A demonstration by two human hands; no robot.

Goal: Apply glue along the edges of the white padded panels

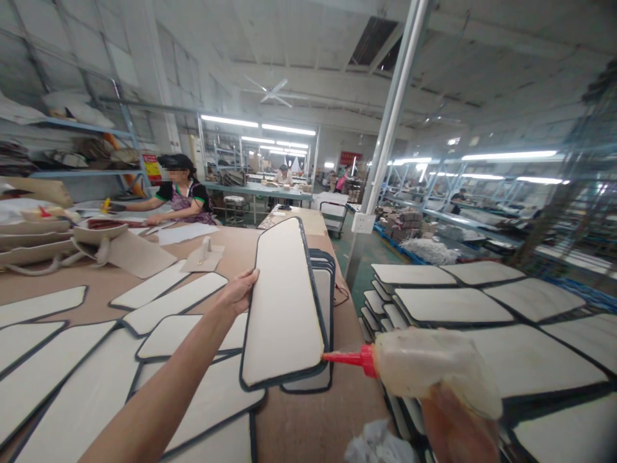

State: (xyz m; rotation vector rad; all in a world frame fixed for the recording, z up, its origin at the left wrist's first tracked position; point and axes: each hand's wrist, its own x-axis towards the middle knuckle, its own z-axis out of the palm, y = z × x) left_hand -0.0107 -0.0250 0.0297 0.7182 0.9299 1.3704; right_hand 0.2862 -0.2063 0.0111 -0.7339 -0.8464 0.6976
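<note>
My left hand (240, 290) grips the left edge of a white panel with a dark border (284, 308), holding it tilted up above the table. A thin yellowish line runs along the panel's edge. In my right hand (457, 421) is a cloudy squeeze bottle (429, 366) with a red nozzle. Its tip meets the panel's lower right corner; whether it touches cannot be made out. Behind the held panel stands a small stack of similar panels (324, 302). More white panels (178, 305) lie spread and overlapping on the brown table (299, 424) to the left.
Stacked panels (453, 305) fill the right side, beside a metal post (371, 193). Crumpled white material (380, 442) is at the table's front edge. A co-worker (186, 190) works at the far left, near beige bag parts (130, 247) and a handled block (206, 254).
</note>
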